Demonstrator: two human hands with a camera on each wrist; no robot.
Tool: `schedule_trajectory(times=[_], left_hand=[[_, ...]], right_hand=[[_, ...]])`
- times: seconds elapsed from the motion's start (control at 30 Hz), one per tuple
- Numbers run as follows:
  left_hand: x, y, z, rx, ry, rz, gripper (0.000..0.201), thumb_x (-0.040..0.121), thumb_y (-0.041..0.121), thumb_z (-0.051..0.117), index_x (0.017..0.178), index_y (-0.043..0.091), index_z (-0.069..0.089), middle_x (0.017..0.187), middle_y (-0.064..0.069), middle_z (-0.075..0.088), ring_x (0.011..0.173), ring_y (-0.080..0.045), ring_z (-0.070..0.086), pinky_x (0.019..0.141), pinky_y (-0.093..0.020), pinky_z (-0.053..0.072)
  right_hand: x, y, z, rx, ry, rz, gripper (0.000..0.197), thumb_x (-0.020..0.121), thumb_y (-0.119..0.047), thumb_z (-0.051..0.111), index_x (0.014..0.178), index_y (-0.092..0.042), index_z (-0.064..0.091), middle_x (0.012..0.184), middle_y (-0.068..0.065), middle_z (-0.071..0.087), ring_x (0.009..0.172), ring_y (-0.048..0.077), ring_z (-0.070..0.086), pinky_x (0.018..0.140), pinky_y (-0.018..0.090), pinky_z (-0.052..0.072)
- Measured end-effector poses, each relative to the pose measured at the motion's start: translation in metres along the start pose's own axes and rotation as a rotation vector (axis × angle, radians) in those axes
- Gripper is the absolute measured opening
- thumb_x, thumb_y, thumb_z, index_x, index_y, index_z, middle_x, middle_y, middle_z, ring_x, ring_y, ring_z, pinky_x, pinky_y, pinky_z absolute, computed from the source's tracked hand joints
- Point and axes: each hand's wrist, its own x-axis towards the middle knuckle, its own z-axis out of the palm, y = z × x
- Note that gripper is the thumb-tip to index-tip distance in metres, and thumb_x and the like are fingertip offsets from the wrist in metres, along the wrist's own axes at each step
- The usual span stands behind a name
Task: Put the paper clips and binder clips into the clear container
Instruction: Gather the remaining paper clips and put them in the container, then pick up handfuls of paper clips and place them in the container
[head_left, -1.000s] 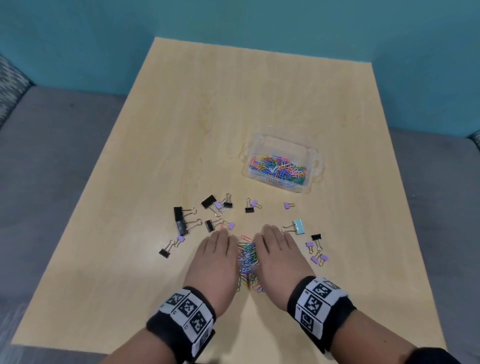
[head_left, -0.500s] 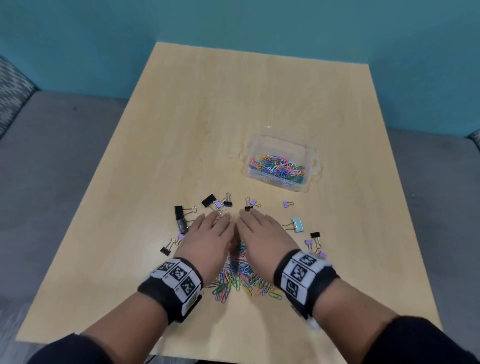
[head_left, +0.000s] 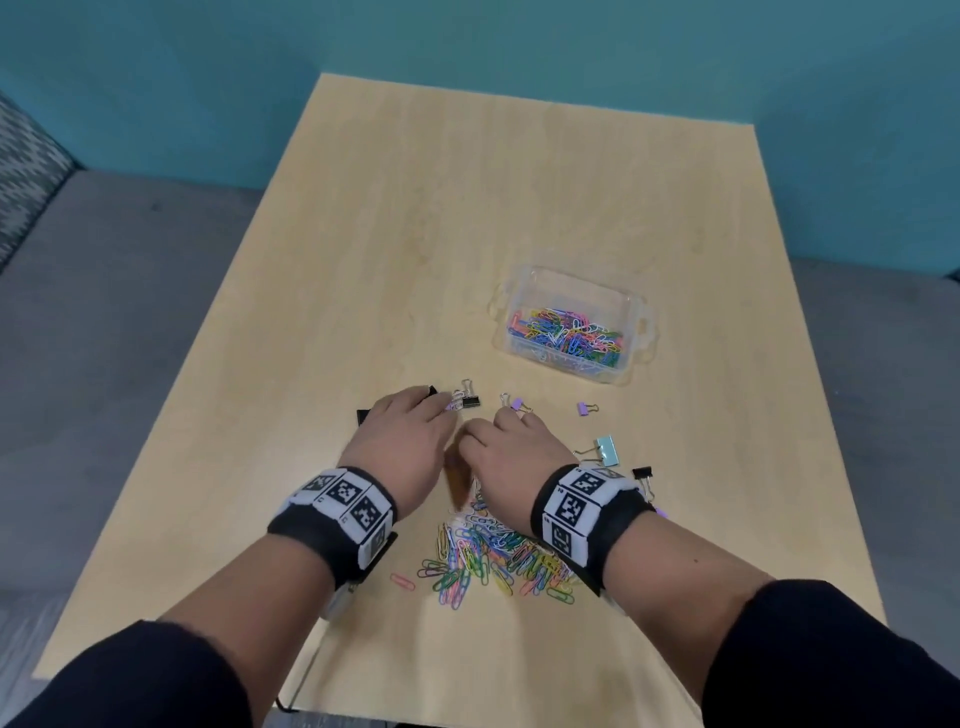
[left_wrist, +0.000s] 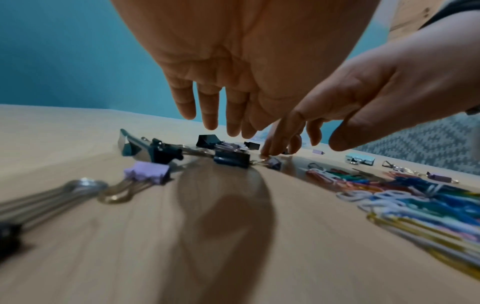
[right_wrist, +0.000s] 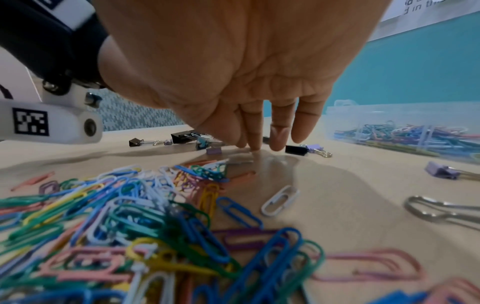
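A clear container holding coloured paper clips stands right of the table's middle. A loose pile of paper clips lies between my wrists, near the front edge. My left hand hovers palm down with straight fingers over black and purple binder clips. Beside it, my right hand reaches down, its fingertips touching the table next to a small purple binder clip. Neither hand holds anything. A light blue binder clip lies to the right.
The wooden table stands against a teal wall. More binder clips lie scattered: a purple one ahead of the container's near side, a black one by my right wrist. A grey seat surrounds the table.
Both hands have moved forward off the paper clip pile to the row of binder clips. The pile now lies spread out behind them, between the wrists.
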Motion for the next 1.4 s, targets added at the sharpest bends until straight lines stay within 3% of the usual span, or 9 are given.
schedule_trajectory(times=[0.23, 0.43, 0.53, 0.67, 0.87, 1.0, 1.17, 1.27, 1.4], left_hand=[[-0.004, -0.005, 0.000, 0.038, -0.006, -0.007, 0.035, 0.077, 0.021, 0.042, 0.097, 0.015, 0.069, 0.110, -0.001, 0.068, 0.106, -0.031, 0.058, 0.088, -0.041, 0.047], [-0.008, -0.011, -0.003, 0.054, 0.013, -0.038, 0.038, 0.078, 0.021, 0.043, 0.106, 0.010, 0.066, 0.115, -0.007, 0.065, 0.109, -0.035, 0.055, 0.089, -0.044, 0.045], [0.001, -0.007, -0.006, 0.081, -0.054, 0.028, 0.049, 0.078, 0.019, 0.059, 0.126, 0.010, 0.057, 0.135, -0.006, 0.054, 0.124, -0.037, 0.046, 0.099, -0.048, 0.040], [0.011, 0.000, -0.006, 0.172, -0.234, 0.039, 0.058, 0.093, 0.027, 0.040, 0.147, 0.015, 0.025, 0.158, 0.001, 0.016, 0.144, -0.031, 0.006, 0.115, -0.049, 0.009], [-0.005, 0.016, -0.007, 0.167, -0.191, 0.093, 0.046, 0.091, 0.031, 0.046, 0.133, 0.012, 0.052, 0.142, -0.004, 0.047, 0.138, -0.036, 0.028, 0.112, -0.055, 0.019], [-0.025, 0.057, -0.003, 0.156, -0.270, 0.134, 0.055, 0.098, 0.040, 0.030, 0.142, 0.008, 0.038, 0.152, -0.011, 0.030, 0.143, -0.037, 0.006, 0.112, -0.059, 0.003], [-0.057, 0.086, 0.006, 0.044, -0.182, 0.127, 0.047, 0.086, 0.036, 0.056, 0.121, 0.005, 0.061, 0.128, -0.015, 0.057, 0.130, -0.039, 0.039, 0.110, -0.053, 0.029], [-0.060, 0.088, 0.014, -0.109, -0.142, 0.066, 0.057, 0.080, 0.031, 0.062, 0.130, 0.005, 0.053, 0.137, -0.016, 0.051, 0.129, -0.033, 0.044, 0.105, -0.046, 0.039], [-0.058, 0.083, 0.022, -0.143, -0.185, 0.088, 0.056, 0.090, 0.035, 0.036, 0.136, 0.006, 0.047, 0.144, -0.012, 0.045, 0.133, -0.029, 0.040, 0.105, -0.042, 0.041]], right_hand=[[0.010, 0.000, -0.003, -0.023, 0.004, 0.039, 0.049, 0.082, -0.021, 0.053, 0.128, -0.012, 0.043, 0.152, 0.012, 0.024, 0.123, 0.036, 0.033, 0.096, 0.047, 0.032], [0.006, 0.002, 0.002, 0.003, -0.006, 0.080, 0.048, 0.082, -0.021, 0.053, 0.127, -0.011, 0.042, 0.152, 0.015, 0.023, 0.129, 0.038, 0.030, 0.098, 0.047, 0.030], [0.001, 0.004, 0.003, 0.019, 0.014, 0.101, 0.049, 0.080, -0.019, 0.054, 0.127, -0.011, 0.042, 0.152, 0.013, 0.025, 0.126, 0.036, 0.032, 0.095, 0.046, 0.032], [-0.002, 0.004, 0.005, -0.010, -0.005, 0.111, 0.053, 0.077, -0.020, 0.058, 0.127, -0.011, 0.044, 0.151, 0.013, 0.028, 0.125, 0.036, 0.033, 0.094, 0.046, 0.032], [-0.005, 0.021, 0.002, 0.009, 0.052, 0.179, 0.051, 0.070, -0.017, 0.058, 0.119, -0.007, 0.053, 0.139, 0.015, 0.046, 0.126, 0.038, 0.039, 0.095, 0.049, 0.038], [-0.036, 0.025, 0.009, 0.171, 0.170, 0.192, 0.056, 0.072, -0.019, 0.033, 0.120, -0.003, 0.056, 0.130, 0.015, 0.054, 0.125, 0.038, 0.045, 0.102, 0.050, 0.040], [-0.091, 0.005, 0.036, 0.272, 0.205, 0.134, 0.057, 0.068, -0.010, 0.060, 0.124, -0.007, 0.056, 0.124, 0.011, 0.059, 0.117, 0.029, 0.056, 0.104, 0.037, 0.041], [-0.100, -0.003, 0.057, 0.300, 0.133, 0.160, 0.058, 0.079, -0.013, 0.041, 0.137, -0.006, 0.042, 0.140, 0.012, 0.043, 0.134, 0.030, 0.038, 0.110, 0.040, 0.034], [-0.090, -0.010, 0.065, 0.241, 0.059, 0.223, 0.059, 0.091, -0.030, 0.031, 0.144, -0.006, 0.032, 0.151, 0.016, 0.032, 0.142, 0.032, 0.024, 0.108, 0.047, 0.034]])
